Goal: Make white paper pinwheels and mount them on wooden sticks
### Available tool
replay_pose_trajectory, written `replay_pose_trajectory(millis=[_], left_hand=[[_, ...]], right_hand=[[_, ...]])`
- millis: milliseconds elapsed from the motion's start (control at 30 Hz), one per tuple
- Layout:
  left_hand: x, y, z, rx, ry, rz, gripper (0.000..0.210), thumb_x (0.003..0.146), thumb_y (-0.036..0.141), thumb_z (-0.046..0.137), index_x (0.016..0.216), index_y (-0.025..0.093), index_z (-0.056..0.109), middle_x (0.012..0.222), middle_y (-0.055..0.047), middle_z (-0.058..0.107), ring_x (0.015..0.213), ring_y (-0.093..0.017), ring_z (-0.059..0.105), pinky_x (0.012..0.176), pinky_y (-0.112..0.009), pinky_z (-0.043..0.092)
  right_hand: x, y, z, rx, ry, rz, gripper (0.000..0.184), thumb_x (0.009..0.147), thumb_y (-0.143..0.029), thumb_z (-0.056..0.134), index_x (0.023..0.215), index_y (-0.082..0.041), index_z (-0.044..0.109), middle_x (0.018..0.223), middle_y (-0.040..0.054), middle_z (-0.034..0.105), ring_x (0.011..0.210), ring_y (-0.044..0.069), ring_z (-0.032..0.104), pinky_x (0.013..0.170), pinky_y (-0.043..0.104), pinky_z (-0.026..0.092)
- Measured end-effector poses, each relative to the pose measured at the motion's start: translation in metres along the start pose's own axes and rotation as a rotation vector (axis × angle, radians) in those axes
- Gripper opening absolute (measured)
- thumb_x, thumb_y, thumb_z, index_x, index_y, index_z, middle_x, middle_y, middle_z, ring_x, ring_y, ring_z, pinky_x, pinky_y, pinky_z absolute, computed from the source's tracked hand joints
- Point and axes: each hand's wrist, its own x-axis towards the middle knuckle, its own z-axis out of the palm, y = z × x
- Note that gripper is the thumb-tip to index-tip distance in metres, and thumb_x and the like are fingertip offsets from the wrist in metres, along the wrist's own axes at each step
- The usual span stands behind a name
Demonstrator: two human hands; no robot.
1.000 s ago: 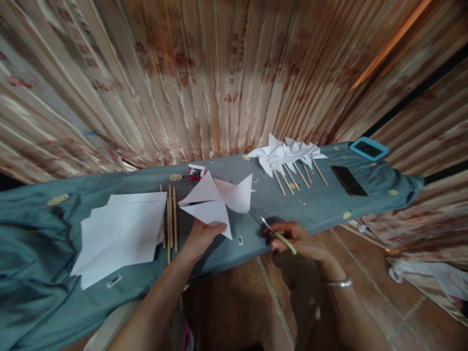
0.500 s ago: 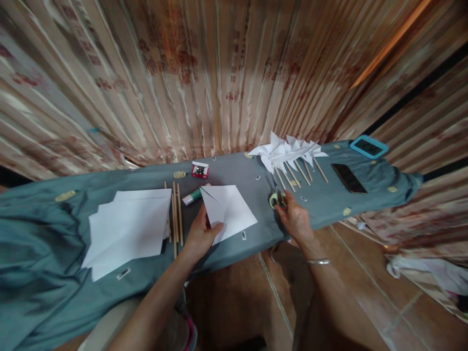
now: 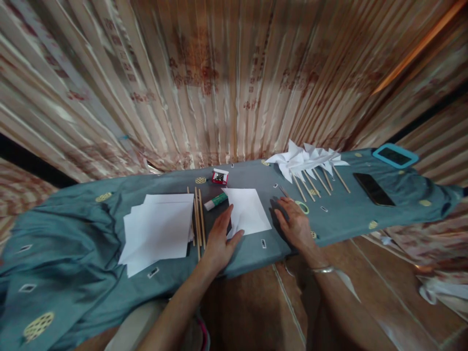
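A paper square (image 3: 249,210) on the teal cloth (image 3: 340,207) could crease under a careless press from the left hand (image 3: 219,245), thumb and fingers parted at its eight o'clock, as the loosely spread right hand (image 3: 296,223) perhaps touches scissors (image 3: 305,208) at three o'clock.

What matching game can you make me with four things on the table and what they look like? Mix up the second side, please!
Things
1. scissors
2. phone
3. glue stick
4. small open box

Looks
A. red and white
B. pale green handle, beside the right hand
C. green and white
D. black, lying flat

Right pairs: 1-B, 2-D, 3-C, 4-A
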Motion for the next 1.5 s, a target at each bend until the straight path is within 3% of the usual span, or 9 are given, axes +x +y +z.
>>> replay_pose_trajectory(millis=[167, 400, 667, 833, 1000, 1167, 1300, 1367, 1500], left_hand=[[0.026, -0.012, -0.025, 0.335, 0.212, 0.039, 0.046, 0.088, 0.022, 0.048, 0.134, 0.014, 0.049, 0.135, -0.015, 0.055, 0.126, -0.030, 0.047, 0.106, -0.052, 0.036], [0.042, -0.027, -0.033, 0.574, 0.090, -0.040, 0.046, 0.079, 0.009, 0.049, 0.124, 0.013, 0.058, 0.121, -0.014, 0.066, 0.113, -0.032, 0.055, 0.094, -0.048, 0.045], [0.045, -0.032, -0.034, 0.584, 0.111, -0.018, 0.030, 0.083, 0.021, 0.050, 0.106, 0.013, 0.068, 0.105, -0.014, 0.071, 0.103, -0.030, 0.060, 0.094, -0.045, 0.046], [0.044, -0.033, -0.058, 0.559, 0.226, -0.046, 0.031, 0.082, 0.025, 0.049, 0.104, 0.014, 0.069, 0.100, -0.014, 0.071, 0.099, -0.031, 0.060, 0.090, -0.047, 0.047], [0.039, -0.012, -0.067, -0.101, 0.581, -0.261, 0.038, 0.076, 0.040, 0.063, 0.107, 0.019, 0.069, 0.106, -0.007, 0.071, 0.095, -0.024, 0.063, 0.089, -0.040, 0.048], [0.032, 0.025, -0.027, -0.936, 0.265, -0.465, 0.045, 0.053, 0.040, 0.083, 0.090, 0.016, 0.075, 0.082, -0.006, 0.074, 0.072, -0.017, 0.065, 0.075, -0.032, 0.052], [0.032, 0.042, -0.004, -0.943, 0.072, -0.472, 0.035, 0.053, 0.028, 0.083, 0.086, 0.017, 0.077, 0.077, -0.003, 0.074, 0.068, -0.013, 0.063, 0.069, -0.025, 0.049], [0.035, 0.044, -0.001, -0.889, 0.056, -0.449, 0.033, 0.056, 0.027, 0.082, 0.087, 0.017, 0.077, 0.075, -0.002, 0.074, 0.066, -0.012, 0.062, 0.066, -0.023, 0.048], [0.042, 0.041, 0.001, -0.827, 0.072, -0.451, 0.038, 0.058, 0.030, 0.080, 0.093, 0.015, 0.076, 0.072, -0.001, 0.073, 0.064, -0.013, 0.063, 0.066, -0.026, 0.050]], right_hand=[[0.001, -0.041, 0.010, 0.122, -0.154, -0.087, 0.048, 0.094, -0.041, 0.048, 0.133, -0.014, 0.051, 0.134, 0.0177, 0.056, 0.128, 0.027, 0.050, 0.106, 0.045, 0.043], [-0.005, -0.057, 0.019, -0.012, -0.391, -0.181, 0.056, 0.092, -0.047, 0.051, 0.140, -0.018, 0.045, 0.146, 0.0177, 0.044, 0.139, 0.031, 0.036, 0.104, 0.053, 0.039], [-0.016, -0.044, 0.006, -0.006, -0.366, -0.149, 0.052, 0.093, -0.043, 0.051, 0.137, -0.016, 0.048, 0.143, 0.0193, 0.047, 0.133, 0.031, 0.043, 0.104, 0.052, 0.040], [-0.018, -0.035, 0.005, 0.099, -0.242, -0.019, 0.062, 0.092, -0.047, 0.051, 0.143, -0.014, 0.039, 0.147, 0.0222, 0.040, 0.136, 0.032, 0.040, 0.106, 0.051, 0.039], [-0.015, -0.037, 0.004, 0.103, -0.338, -0.064, 0.052, 0.091, -0.044, 0.053, 0.136, -0.019, 0.050, 0.143, 0.0186, 0.047, 0.134, 0.033, 0.042, 0.105, 0.055, 0.039], [-0.002, -0.041, -0.009, 0.406, -0.343, 0.085, 0.043, 0.086, -0.048, 0.059, 0.122, -0.024, 0.063, 0.139, 0.0139, 0.053, 0.131, 0.031, 0.046, 0.106, 0.053, 0.035], [0.018, -0.051, -0.020, 1.077, -0.348, 0.361, 0.060, 0.077, -0.056, 0.066, 0.128, -0.026, 0.057, 0.110, 0.0080, 0.070, 0.094, 0.022, 0.067, 0.075, 0.034, 0.053], [0.030, -0.059, -0.022, 1.269, -0.401, 0.468, 0.053, 0.072, -0.049, 0.074, 0.117, -0.024, 0.064, 0.094, 0.0042, 0.072, 0.068, 0.014, 0.064, 0.057, 0.024, 0.047], [0.053, -0.068, -0.015, 1.411, -0.403, 0.614, 0.033, 0.063, -0.045, 0.081, 0.082, -0.019, 0.073, 0.064, -0.0019, 0.065, 0.051, 0.007, 0.050, 0.048, 0.019, 0.037]])
